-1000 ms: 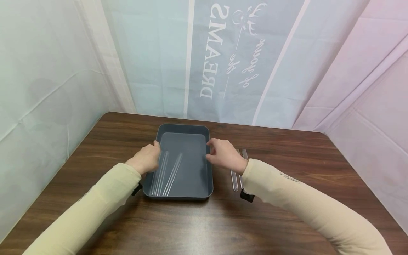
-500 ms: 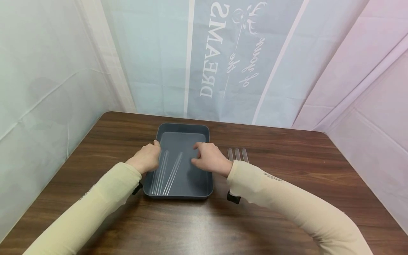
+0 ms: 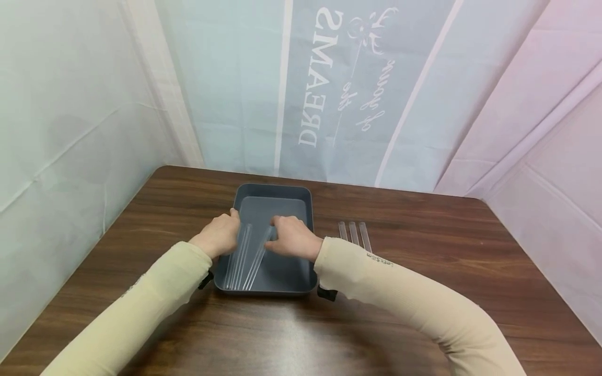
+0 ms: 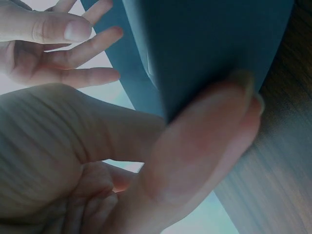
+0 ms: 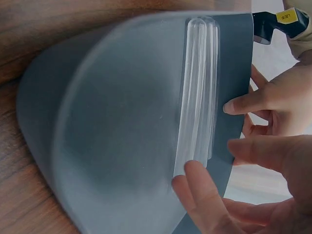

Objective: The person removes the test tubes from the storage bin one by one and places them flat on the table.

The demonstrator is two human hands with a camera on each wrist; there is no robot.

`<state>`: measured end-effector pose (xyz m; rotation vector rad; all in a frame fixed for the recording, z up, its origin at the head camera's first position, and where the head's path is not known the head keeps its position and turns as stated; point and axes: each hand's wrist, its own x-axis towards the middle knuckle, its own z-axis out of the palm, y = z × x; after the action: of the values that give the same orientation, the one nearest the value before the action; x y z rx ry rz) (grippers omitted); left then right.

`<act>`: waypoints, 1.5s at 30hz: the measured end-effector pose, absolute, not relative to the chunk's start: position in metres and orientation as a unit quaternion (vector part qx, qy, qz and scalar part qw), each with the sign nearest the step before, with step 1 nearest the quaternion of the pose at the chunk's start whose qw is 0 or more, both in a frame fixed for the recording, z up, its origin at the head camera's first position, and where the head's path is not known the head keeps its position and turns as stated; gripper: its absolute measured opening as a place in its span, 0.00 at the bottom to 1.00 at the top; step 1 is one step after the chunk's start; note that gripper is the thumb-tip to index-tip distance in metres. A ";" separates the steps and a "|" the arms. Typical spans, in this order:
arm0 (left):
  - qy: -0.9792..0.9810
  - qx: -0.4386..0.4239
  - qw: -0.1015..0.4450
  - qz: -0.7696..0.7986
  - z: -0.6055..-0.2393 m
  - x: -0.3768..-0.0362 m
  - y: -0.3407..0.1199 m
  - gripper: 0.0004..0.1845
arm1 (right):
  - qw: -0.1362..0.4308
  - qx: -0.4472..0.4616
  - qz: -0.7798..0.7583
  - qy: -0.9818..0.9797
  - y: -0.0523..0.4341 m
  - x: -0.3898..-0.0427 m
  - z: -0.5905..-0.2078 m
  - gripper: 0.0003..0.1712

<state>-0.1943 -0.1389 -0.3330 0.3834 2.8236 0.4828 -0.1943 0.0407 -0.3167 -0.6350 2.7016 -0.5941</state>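
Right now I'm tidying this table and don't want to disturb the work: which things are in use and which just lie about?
In use:
- grey tray
- clear tubes in the tray
- left hand on the tray's rim
- right hand at those tubes

Lying about:
- three clear tubes on the table

Right hand (image 3: 292,238) fingertips: over the tubes' (image 3: 244,256) far ends; contact cannot be told.
Tray's (image 3: 308,209) left rim: hidden under the left hand (image 3: 219,235).
Tube count by the left hand: edges merge, unclear.
Left wrist view: thumb (image 4: 204,141) blurred, covering the tray wall; tray cut off at the top edge.
Right wrist view: right hand cut off at the bottom edge.
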 end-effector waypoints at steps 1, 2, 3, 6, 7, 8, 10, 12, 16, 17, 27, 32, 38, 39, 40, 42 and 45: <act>0.969 0.131 0.126 0.165 -0.333 -0.194 -0.139 0.35 | 0.152 -0.219 -0.202 0.942 0.039 -0.195 -0.317 0.31; 0.970 0.130 0.125 0.163 -0.333 -0.194 -0.138 0.35 | 0.154 -0.217 -0.197 0.944 0.038 -0.195 -0.317 0.32; 0.970 0.129 0.124 0.162 -0.333 -0.194 -0.138 0.35 | 0.155 -0.216 -0.192 0.945 0.037 -0.196 -0.318 0.32; 0.971 0.124 0.127 0.160 -0.332 -0.195 -0.138 0.35 | 0.163 -0.210 -0.185 0.946 0.033 -0.198 -0.319 0.33; 0.971 0.122 0.128 0.159 -0.333 -0.195 -0.138 0.35 | 0.167 -0.209 -0.185 0.946 0.031 -0.199 -0.320 0.31; 0.971 0.120 0.129 0.159 -0.333 -0.195 -0.137 0.35 | 0.172 -0.207 -0.183 0.946 0.029 -0.200 -0.321 0.28; 0.971 0.118 0.133 0.159 -0.333 -0.194 -0.137 0.36 | 0.181 -0.206 -0.182 0.944 0.026 -0.201 -0.323 0.20; 0.971 0.117 0.137 0.161 -0.334 -0.195 -0.137 0.36 | 0.192 -0.202 -0.185 0.942 0.023 -0.201 -0.324 0.16; 0.968 0.115 0.147 0.166 -0.333 -0.195 -0.136 0.36 | 0.205 -0.197 -0.183 0.941 0.019 -0.201 -0.327 0.23; 0.968 0.112 0.149 0.169 -0.333 -0.195 -0.135 0.37 | 0.208 -0.197 -0.182 0.941 0.018 -0.201 -0.327 0.24; 0.967 0.101 0.157 0.174 -0.332 -0.196 -0.134 0.37 | 0.191 -0.208 -0.154 0.947 0.013 -0.200 -0.330 0.17; 0.971 0.116 0.141 0.154 -0.333 -0.194 -0.135 0.36 | 0.186 -0.226 -0.128 0.948 0.012 -0.199 -0.331 0.14; 0.972 0.129 0.130 0.146 -0.333 -0.193 -0.137 0.35 | 0.183 -0.241 -0.122 0.945 0.013 -0.198 -0.332 0.11; 0.972 0.129 0.132 0.148 -0.333 -0.193 -0.137 0.35 | 0.182 -0.243 -0.122 0.945 0.014 -0.198 -0.332 0.11; 0.971 0.128 0.134 0.150 -0.333 -0.193 -0.137 0.35 | 0.181 -0.248 -0.119 0.944 0.015 -0.198 -0.332 0.13; 0.970 0.127 0.138 0.157 -0.333 -0.192 -0.138 0.35 | 0.177 -0.262 -0.107 0.943 0.017 -0.198 -0.332 0.19; 0.968 0.128 0.142 0.163 -0.333 -0.193 -0.138 0.35 | 0.172 -0.283 -0.069 0.941 0.020 -0.198 -0.331 0.25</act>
<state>-0.1927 -0.1379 -0.3328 0.3688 2.7937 0.4692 -0.1976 0.0200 -0.3315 -0.8027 2.6703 -0.1949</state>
